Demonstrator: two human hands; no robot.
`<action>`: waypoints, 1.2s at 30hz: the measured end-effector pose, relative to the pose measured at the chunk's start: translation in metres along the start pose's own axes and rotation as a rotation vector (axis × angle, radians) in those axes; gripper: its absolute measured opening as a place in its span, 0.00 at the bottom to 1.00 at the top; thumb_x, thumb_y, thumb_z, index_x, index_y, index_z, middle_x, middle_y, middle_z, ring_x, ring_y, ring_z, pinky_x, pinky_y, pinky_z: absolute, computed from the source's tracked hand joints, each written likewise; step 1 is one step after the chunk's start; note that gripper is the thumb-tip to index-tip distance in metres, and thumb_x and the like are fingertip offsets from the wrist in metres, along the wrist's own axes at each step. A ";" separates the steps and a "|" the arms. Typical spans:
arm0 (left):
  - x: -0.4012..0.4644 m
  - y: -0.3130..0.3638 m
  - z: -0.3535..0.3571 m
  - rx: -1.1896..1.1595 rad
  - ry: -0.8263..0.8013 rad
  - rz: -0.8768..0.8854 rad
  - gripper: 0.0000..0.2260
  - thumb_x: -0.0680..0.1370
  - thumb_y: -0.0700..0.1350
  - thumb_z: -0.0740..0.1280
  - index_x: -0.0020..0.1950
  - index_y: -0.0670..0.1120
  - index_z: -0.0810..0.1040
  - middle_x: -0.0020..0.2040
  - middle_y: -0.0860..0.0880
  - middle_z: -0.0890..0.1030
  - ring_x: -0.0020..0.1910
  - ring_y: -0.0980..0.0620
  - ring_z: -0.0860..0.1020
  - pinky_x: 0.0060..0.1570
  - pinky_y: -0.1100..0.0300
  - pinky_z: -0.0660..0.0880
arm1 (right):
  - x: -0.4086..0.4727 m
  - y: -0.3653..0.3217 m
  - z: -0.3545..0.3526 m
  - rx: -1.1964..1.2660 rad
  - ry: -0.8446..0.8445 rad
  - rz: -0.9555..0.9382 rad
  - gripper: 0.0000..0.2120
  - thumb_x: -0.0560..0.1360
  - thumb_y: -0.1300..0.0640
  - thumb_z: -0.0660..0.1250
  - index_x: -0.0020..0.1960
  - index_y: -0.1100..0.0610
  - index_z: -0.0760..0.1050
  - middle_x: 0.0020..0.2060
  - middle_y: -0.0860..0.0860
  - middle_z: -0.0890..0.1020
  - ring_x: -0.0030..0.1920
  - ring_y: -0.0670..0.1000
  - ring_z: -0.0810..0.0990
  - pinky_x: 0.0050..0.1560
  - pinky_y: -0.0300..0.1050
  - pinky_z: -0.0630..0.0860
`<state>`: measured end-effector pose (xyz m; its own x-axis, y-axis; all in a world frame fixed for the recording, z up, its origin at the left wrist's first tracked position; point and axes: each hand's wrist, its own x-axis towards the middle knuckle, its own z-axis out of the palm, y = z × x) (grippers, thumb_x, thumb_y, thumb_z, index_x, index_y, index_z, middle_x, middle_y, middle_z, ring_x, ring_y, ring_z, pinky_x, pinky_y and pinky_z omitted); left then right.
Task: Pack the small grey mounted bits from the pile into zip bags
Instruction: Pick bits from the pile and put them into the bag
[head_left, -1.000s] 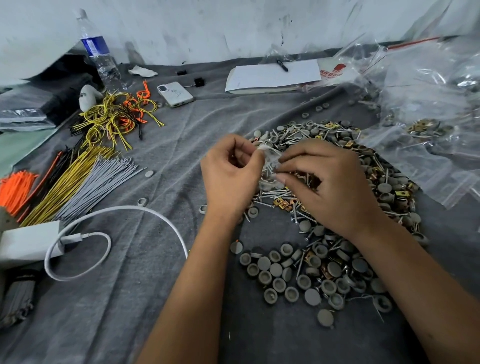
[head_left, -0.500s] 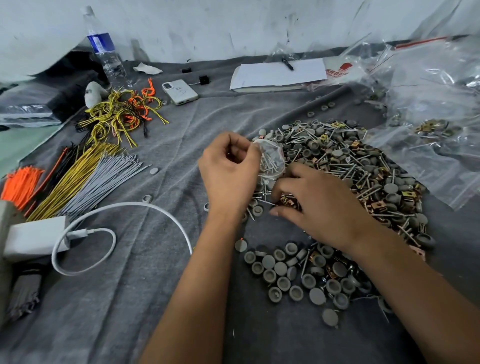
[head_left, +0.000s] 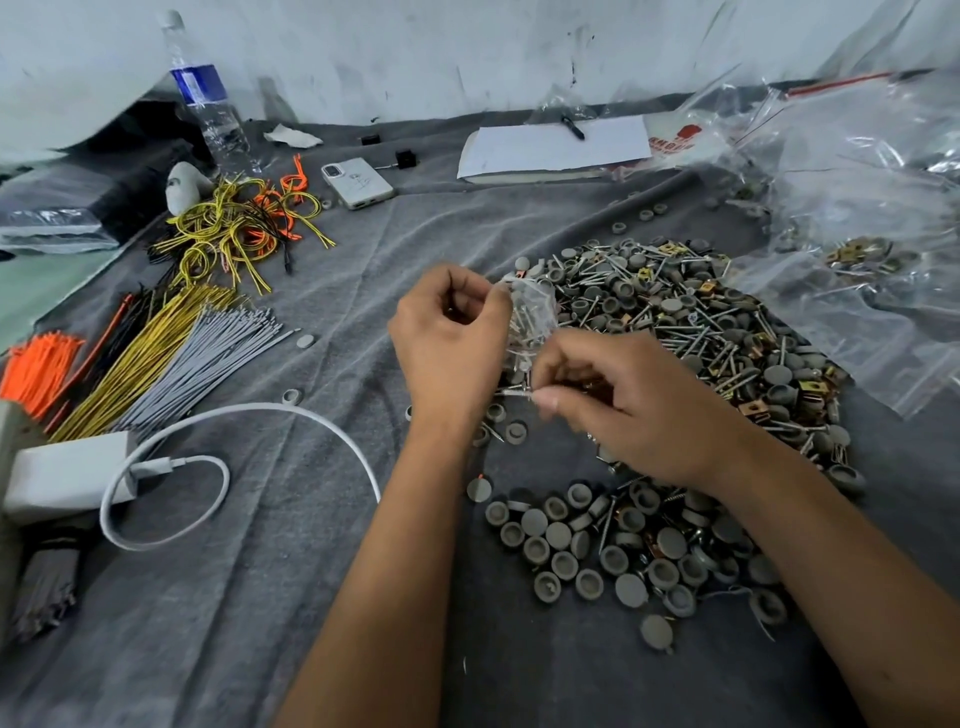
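Left hand (head_left: 449, 348): fingers grip small zip bag (head_left: 530, 317), upright.
Right hand (head_left: 634, 410): fingers pinch a thin metal pin (head_left: 517, 393).
Pile (head_left: 701, 332): just beside both.

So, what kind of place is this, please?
Probably an informal packing workspace, not a factory line: a grey cloth against a bare wall, a loose pile of grey bits, bundles of cable ties, and clear zip bags.
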<state>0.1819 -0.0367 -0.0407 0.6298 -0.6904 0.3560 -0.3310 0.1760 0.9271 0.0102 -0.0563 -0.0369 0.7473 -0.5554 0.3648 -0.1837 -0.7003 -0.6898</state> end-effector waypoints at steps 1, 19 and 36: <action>0.000 0.000 0.000 0.001 -0.025 0.001 0.09 0.75 0.39 0.74 0.37 0.48 0.78 0.30 0.55 0.74 0.30 0.55 0.72 0.34 0.58 0.70 | 0.000 0.000 -0.001 0.011 0.084 -0.028 0.02 0.79 0.61 0.71 0.48 0.55 0.79 0.39 0.43 0.82 0.42 0.47 0.82 0.44 0.39 0.76; -0.007 0.007 0.003 -0.021 -0.282 0.001 0.08 0.77 0.39 0.75 0.40 0.45 0.80 0.31 0.49 0.77 0.31 0.50 0.75 0.34 0.47 0.77 | 0.000 0.008 -0.004 -0.417 0.446 -0.090 0.08 0.70 0.59 0.81 0.44 0.59 0.83 0.41 0.49 0.83 0.41 0.44 0.77 0.46 0.29 0.71; 0.001 0.002 0.001 -0.131 0.006 -0.105 0.07 0.73 0.42 0.72 0.36 0.49 0.78 0.31 0.46 0.76 0.32 0.46 0.72 0.38 0.38 0.78 | 0.001 0.000 0.013 -0.374 0.079 -0.103 0.12 0.76 0.46 0.74 0.45 0.55 0.83 0.44 0.47 0.79 0.43 0.49 0.79 0.46 0.50 0.79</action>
<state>0.1817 -0.0379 -0.0387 0.6606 -0.7053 0.2570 -0.1693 0.1936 0.9664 0.0193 -0.0511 -0.0441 0.7252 -0.4959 0.4776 -0.3411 -0.8614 -0.3764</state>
